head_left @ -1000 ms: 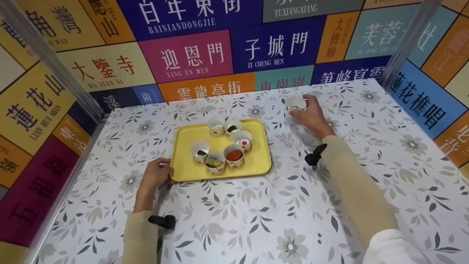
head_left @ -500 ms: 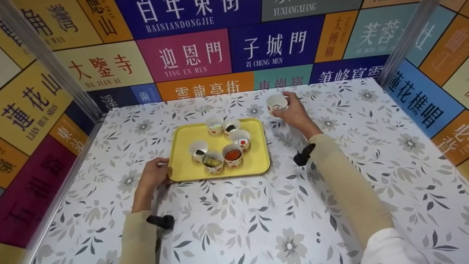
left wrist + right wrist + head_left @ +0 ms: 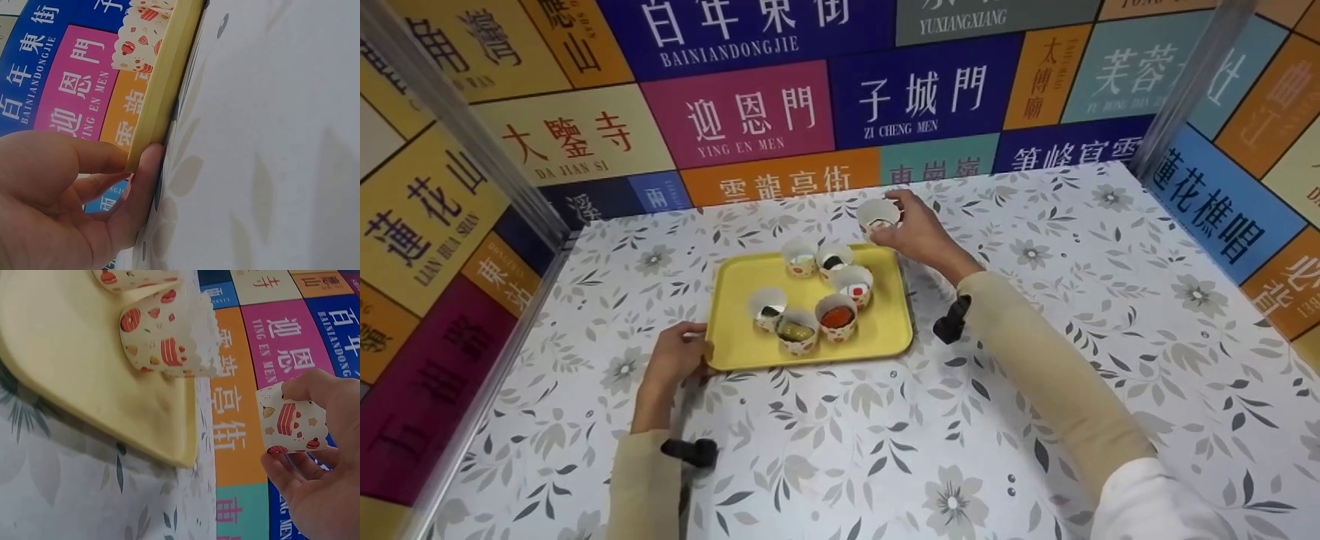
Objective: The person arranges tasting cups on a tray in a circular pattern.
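My left hand (image 3: 673, 358) pinches the front left corner of a yellow tray (image 3: 735, 274); the left wrist view shows thumb and fingers on either side of its rim (image 3: 163, 95). In my right hand (image 3: 922, 234) is a printed paper cup (image 3: 876, 212), gripped by its sides just beyond the tray's back right corner. The right wrist view puts this cup (image 3: 289, 424) apart from the tray. What fills it is hard to make out. Several like cups stand on the tray, among them one with orange-red food (image 3: 838, 318) and one with yellow-green food (image 3: 796, 331).
The tray lies on a table with a floral white cover (image 3: 825, 442). Behind it rises a wall of coloured sign panels (image 3: 757, 112), and side panels (image 3: 1245, 202) flank the table. More cups (image 3: 800, 257) sit along the tray's back edge.
My right hand has carried its cup leftward, from the table's back right to near the tray's back right corner. The left hand and the tray have stayed put.
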`<state>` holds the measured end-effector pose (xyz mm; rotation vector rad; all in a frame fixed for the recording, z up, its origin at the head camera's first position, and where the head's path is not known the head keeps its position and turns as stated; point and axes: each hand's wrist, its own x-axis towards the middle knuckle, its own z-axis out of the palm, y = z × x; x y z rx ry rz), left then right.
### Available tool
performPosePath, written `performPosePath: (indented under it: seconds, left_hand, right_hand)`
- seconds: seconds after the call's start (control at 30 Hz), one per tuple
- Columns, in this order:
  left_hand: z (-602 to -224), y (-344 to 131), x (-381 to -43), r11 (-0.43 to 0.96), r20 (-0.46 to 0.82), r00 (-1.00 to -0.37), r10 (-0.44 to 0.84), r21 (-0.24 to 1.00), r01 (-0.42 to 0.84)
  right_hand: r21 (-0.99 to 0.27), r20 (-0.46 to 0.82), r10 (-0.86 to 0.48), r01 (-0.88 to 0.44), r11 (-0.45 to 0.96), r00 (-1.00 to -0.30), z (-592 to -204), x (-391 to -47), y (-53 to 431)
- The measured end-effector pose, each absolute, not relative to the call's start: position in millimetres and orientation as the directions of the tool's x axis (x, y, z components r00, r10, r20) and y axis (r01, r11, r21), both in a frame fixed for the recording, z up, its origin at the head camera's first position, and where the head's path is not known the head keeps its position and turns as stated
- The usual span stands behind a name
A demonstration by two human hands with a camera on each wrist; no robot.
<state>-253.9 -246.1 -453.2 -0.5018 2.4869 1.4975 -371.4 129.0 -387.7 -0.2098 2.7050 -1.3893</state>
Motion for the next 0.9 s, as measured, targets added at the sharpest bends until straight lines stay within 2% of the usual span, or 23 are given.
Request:
performPosePath:
  seconds: [0.3, 0.63, 0.9]
  left_hand:
    - [-452.3, -245.2, -254.9, 0.447, -0.344, -0.920, -0.190, 0.804, -0.393]
    - [-456.3, -247.4, -251.4, 0.436, -0.311, -0.931, -0.193, 0.823, -0.365]
    - [-455.1, -246.6, -254.3, 0.466, -0.309, -0.929, -0.206, 0.804, -0.371]
  right_hand:
    - [-0.782, -0.005, -0.222, -0.134, 0.608, -0.975, -377.2, -369.6, 104.6]
    - [-0.741, -0.006, -0.345, -0.228, 0.632, -0.938, -369.5, -363.2, 69.4]
    - [-0.754, -0.011, -0.382, -0.243, 0.610, -0.924, -366.7, -360.5, 49.3]
